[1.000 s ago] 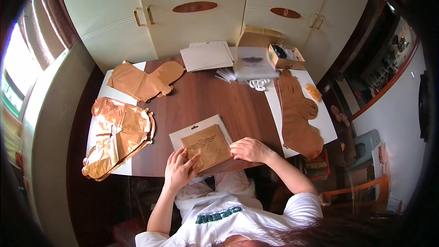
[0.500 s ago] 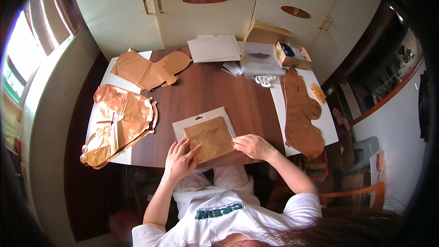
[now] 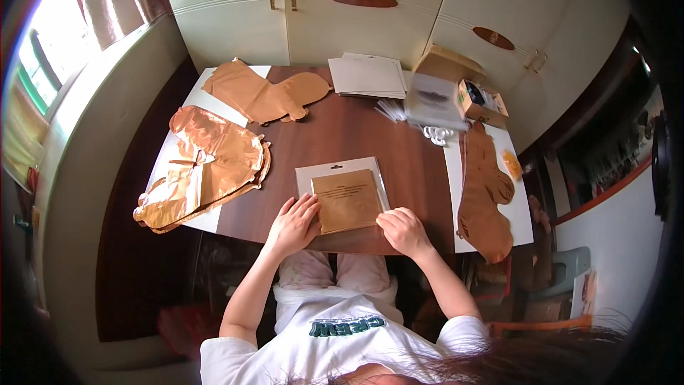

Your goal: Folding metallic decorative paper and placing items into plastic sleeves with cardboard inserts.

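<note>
A folded brown foil sheet (image 3: 347, 203) with dark print lies flat before me at the table's near edge. It sits over a white card (image 3: 305, 180) with a hang hole at its top, and a clear plastic sleeve (image 3: 382, 177) shows along the right side. My left hand (image 3: 295, 224) rests on the left edge of the folded foil sheet, fingers stretched out. At the lower right corner, the bent fingers of my right hand (image 3: 403, 230) pinch the edge of this package. Whether they grip the sleeve alone or the foil too, I cannot tell.
Flat copper foil balloons (image 3: 206, 171) are piled at left, with a brown one (image 3: 267, 93) behind. Another brown foil balloon (image 3: 486, 196) lies at right beside a small orange packet (image 3: 511, 165). White cards (image 3: 367, 75), clear sleeves (image 3: 433, 100) and an open box (image 3: 484, 103) stand at the back.
The view has shifted, so the table sits farther right in it. The package lies straighter before me. Both hands remain at its sides, the left with fingers closer together.
</note>
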Motion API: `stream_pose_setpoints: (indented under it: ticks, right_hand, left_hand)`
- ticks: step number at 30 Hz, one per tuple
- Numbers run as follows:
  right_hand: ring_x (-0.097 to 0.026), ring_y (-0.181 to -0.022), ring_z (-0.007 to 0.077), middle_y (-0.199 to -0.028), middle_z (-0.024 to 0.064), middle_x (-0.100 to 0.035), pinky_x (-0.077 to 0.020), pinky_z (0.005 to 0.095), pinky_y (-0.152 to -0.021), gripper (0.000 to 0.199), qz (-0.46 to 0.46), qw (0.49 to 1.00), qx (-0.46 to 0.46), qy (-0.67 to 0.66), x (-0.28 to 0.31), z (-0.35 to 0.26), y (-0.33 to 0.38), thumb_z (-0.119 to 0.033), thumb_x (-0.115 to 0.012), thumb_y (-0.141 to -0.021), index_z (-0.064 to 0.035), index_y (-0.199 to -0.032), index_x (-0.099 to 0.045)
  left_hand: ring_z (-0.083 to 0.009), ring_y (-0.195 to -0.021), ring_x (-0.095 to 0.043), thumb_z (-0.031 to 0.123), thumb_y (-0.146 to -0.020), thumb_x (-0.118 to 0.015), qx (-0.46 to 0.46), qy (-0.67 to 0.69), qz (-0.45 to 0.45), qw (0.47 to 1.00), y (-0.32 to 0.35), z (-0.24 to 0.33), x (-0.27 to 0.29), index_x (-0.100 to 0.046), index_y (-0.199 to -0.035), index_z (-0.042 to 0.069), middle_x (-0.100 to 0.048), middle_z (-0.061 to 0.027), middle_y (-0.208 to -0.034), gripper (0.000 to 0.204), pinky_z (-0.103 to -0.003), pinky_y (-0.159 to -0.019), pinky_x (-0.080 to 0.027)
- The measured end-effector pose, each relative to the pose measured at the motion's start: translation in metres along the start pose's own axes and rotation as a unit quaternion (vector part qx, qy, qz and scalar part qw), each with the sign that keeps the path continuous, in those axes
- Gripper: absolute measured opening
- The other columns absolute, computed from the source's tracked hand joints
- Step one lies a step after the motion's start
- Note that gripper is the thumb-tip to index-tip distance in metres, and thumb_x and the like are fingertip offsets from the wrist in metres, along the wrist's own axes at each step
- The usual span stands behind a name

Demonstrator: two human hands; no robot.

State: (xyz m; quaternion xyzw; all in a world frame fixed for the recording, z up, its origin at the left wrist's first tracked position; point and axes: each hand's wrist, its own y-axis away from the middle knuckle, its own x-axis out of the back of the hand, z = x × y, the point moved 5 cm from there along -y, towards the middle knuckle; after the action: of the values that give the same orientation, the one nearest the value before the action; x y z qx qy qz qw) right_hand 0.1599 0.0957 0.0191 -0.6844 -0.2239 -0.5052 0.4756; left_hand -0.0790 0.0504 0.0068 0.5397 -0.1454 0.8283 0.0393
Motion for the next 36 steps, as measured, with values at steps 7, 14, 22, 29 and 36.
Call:
stream_pose_setpoints:
  ticks: [7,14,22,29,36]
  right_hand:
    - [-0.057,-0.099,0.0182,-0.1,0.0046,-0.063,-0.0412,0.0378,-0.093,0.022,0.019,0.999,-0.044,0.013,0.004,-0.008,0.001,-0.01,-0.061,-0.075,-0.0068,-0.096,-0.064]
    - [-0.061,-0.088,0.0175,-0.092,0.0018,-0.063,-0.0494,0.032,-0.078,0.016,0.07,0.997,0.037,-0.013,-0.008,-0.036,-0.036,-0.013,-0.067,-0.071,-0.0094,-0.087,-0.065]
    - [-0.06,-0.081,0.0147,-0.084,0.0004,-0.062,-0.0512,0.0269,-0.065,0.01,0.08,0.996,0.05,0.008,-0.012,-0.044,-0.04,-0.013,-0.061,-0.071,-0.0089,-0.081,-0.062]
    - [-0.06,-0.084,0.0155,-0.085,0.0011,-0.062,-0.0498,0.0294,-0.071,0.01,0.077,0.997,0.021,-0.015,-0.005,-0.049,-0.045,-0.013,-0.062,-0.073,-0.0084,-0.083,-0.063]
    - [-0.057,-0.086,0.0185,-0.088,0.0033,-0.059,-0.0463,0.0316,-0.077,0.009,0.054,0.987,0.028,-0.146,-0.023,-0.098,-0.058,-0.012,-0.061,-0.077,-0.0071,-0.083,-0.063]
  left_hand:
    - [-0.0226,-0.132,-0.033,0.028,-0.081,-0.053,-0.024,-0.01,-0.004,1.0,0.001,-0.001,0.001,-0.046,-0.126,0.004,-0.042,-0.0099,-0.137,0.052,-0.042,-0.109,-0.022]
    - [-0.0238,-0.134,-0.029,0.023,-0.079,-0.052,-0.02,-0.027,-0.021,0.999,0.0,-0.001,-0.002,-0.04,-0.132,0.004,-0.036,-0.0087,-0.142,0.057,-0.042,-0.11,-0.02]
    - [-0.026,-0.132,-0.033,0.024,-0.081,-0.051,-0.023,-0.035,0.01,0.999,0.002,0.002,-0.001,-0.038,-0.133,0.004,-0.036,-0.0168,-0.14,0.057,-0.043,-0.108,-0.024]
    - [-0.0268,-0.132,-0.033,0.024,-0.082,-0.051,-0.029,-0.05,-0.001,0.998,0.003,0.0,-0.003,-0.039,-0.134,0.009,-0.037,-0.0149,-0.14,0.056,-0.044,-0.108,-0.024]
    - [-0.026,-0.132,-0.032,0.024,-0.083,-0.049,-0.024,-0.045,-0.015,0.999,-0.001,0.001,-0.001,-0.039,-0.135,0.01,-0.037,-0.0134,-0.14,0.055,-0.044,-0.108,-0.023]
